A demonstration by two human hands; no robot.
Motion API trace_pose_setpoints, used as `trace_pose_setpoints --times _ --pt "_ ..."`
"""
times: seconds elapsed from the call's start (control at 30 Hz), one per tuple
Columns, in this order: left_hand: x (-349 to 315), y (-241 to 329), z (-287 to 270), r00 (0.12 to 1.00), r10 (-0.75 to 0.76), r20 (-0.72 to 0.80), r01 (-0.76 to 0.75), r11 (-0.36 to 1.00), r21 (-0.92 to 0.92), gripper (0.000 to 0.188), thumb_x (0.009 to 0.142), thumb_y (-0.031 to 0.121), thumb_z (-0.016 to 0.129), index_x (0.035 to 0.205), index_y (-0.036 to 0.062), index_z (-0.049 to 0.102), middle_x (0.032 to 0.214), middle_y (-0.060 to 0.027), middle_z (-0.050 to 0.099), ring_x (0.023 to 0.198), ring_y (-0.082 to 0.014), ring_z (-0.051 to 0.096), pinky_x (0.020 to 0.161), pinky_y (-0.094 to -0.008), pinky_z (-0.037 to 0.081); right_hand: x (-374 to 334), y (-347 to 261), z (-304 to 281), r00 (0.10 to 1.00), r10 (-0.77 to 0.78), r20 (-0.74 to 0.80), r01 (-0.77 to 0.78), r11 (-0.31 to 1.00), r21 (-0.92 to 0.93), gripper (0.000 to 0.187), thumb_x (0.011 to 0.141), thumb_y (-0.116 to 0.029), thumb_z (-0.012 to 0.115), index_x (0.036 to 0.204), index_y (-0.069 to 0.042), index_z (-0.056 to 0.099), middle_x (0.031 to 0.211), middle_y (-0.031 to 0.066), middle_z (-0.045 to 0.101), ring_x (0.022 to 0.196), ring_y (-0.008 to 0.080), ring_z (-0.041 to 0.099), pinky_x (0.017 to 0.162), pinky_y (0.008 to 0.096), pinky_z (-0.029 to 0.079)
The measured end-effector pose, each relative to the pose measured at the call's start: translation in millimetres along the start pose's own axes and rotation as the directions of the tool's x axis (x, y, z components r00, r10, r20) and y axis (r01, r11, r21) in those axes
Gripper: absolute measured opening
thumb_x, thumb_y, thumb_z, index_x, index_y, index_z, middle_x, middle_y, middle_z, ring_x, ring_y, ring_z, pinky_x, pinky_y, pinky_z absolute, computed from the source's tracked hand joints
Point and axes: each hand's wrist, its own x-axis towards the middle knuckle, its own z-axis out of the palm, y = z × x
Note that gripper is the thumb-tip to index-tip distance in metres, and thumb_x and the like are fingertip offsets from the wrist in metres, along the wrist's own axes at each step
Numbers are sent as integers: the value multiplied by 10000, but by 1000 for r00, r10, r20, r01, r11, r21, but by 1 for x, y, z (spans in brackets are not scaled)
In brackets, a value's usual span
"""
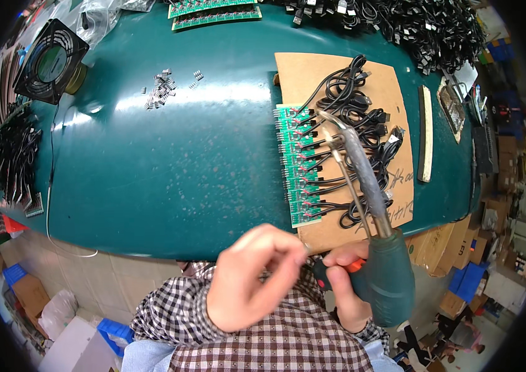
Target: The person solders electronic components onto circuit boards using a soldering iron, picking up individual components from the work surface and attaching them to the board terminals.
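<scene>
Green table point(120, 161) fills mid-frame. Cardboard point(300, 71) right of centre; black cables point(342, 90) coiled on it. Soldering gun point(376, 204) angled from lower right up toward centre, tip in front of cables. Left hand point(250, 282), lower centre: palm inward, fingers curled, thumb and index close together; blurred, I can't tell if they pinch anything. Circuit strip point(300, 164) upright in frame, at cardboard's left edge, cables running into it. Right hand point(348, 288), lower right: wrapped firmly around gun's handle, thumb up.
</scene>
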Motion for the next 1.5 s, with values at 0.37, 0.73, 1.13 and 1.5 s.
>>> trace_pose_setpoints --times 0.37,0.73,1.13,1.5 --pt "29 -24 -6 979 -98 -176 124 982 145 100 852 75 526 831 -23 527 732 -31 542 589 -51 510 512 -172 418 -38 23 -13 994 29 -102 -1 966 257 335 760 -97 573 1042 5 423 846 112 469 714 208 505 642 330 445" --pt "32 -28 -6 978 -156 -139 162 986 32 103 854 91 531 824 -7 525 710 -20 556 571 -41 528 488 -160 438 -65 30 -14 975 149 -167 -82 932 353 524 831 -364 542 1090 58 370 956 162 476 871 258 546 765 397 518" --pt "31 -28 -2 960 -180 -215 167 983 -80 49 793 19 555 765 -14 531 671 0 500 542 -6 447 461 -153 370 -78 29 -28 940 342 -13 -318 886 337 513 805 -401 557 896 89 435 824 205 535 770 261 575 751 397 515" --pt "30 -30 -4 976 -169 -138 168 986 -16 101 857 92 527 838 -7 524 723 -26 560 584 -47 538 504 -167 458 -78 29 -27 933 361 -11 -334 875 349 508 791 -411 572 885 72 444 788 178 527 770 257 569 749 413 511"
